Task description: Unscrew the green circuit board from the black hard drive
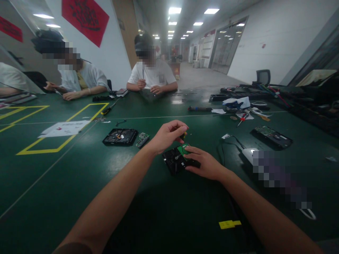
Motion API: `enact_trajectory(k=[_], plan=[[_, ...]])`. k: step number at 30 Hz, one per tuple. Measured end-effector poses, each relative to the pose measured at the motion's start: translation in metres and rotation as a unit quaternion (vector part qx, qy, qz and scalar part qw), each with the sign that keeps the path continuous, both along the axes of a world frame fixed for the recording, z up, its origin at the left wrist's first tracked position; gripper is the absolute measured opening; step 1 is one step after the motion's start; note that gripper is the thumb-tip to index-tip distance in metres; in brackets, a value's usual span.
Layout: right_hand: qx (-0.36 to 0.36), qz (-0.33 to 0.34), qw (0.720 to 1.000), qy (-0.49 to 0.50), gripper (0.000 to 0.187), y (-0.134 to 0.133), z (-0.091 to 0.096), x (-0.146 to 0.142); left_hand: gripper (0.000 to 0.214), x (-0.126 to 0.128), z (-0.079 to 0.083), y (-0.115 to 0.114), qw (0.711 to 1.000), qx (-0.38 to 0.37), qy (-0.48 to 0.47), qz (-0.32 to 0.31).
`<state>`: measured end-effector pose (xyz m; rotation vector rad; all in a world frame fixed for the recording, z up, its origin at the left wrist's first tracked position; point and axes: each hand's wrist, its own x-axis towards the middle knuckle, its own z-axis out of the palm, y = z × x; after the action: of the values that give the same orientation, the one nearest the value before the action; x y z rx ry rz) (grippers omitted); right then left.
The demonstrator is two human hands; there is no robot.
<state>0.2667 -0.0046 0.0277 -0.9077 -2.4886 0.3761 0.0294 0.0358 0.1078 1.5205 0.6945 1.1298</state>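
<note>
Near the middle of the table lies a black hard drive [173, 160] with a green circuit board [182, 150] at its far right side. Above it, my left hand [171, 134] is closed in a pinch around a short black-and-yellow screwdriver [184, 135], mostly hidden by the fingers. My right hand [202, 162] rests at the drive's right side, fingers spread and reaching over the board and edge. To the left sit an opened drive casing [120, 136] and a loose circuit board [142, 140].
Another hard drive [272, 136] lies at right, near a white cable plug [226, 136] and a partly blurred long object [280, 176]. Farther back are a red screwdriver [243, 119], cables and a yellow-handled screwdriver [107, 110]. A paper sheet [63, 128] lies left. Co-workers sit opposite.
</note>
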Motion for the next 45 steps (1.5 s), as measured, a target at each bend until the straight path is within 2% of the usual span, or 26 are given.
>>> enact_trajectory(k=[7, 17, 27, 36, 45], plan=[[-0.001, 0.001, 1.000, 0.001, 0.045, 0.0018, -0.0035, 0.0003, 0.034, 0.0050, -0.0014, -0.0032, 0.999, -0.021, -0.008, 0.025], [0.000, 0.002, 1.000, 0.000, 0.046, 0.0008, -0.0014, -0.0005, 0.035, 0.0017, -0.0047, 0.0023, 1.000, 0.004, 0.014, -0.008], [0.000, 0.001, 1.000, 0.016, 0.056, -0.0008, -0.0027, -0.0007, 0.026, 0.0002, -0.0021, 0.0021, 0.995, -0.072, -0.036, -0.051], [0.003, -0.002, 1.000, -0.017, 0.051, -0.0017, -0.0004, -0.0021, 0.025, 0.0015, -0.0030, 0.0011, 0.999, -0.028, 0.008, -0.014], [0.000, -0.006, 1.000, -0.025, 0.054, -0.0023, 0.0023, -0.0025, 0.032, 0.0025, -0.0050, 0.0021, 1.000, -0.003, 0.007, 0.019]])
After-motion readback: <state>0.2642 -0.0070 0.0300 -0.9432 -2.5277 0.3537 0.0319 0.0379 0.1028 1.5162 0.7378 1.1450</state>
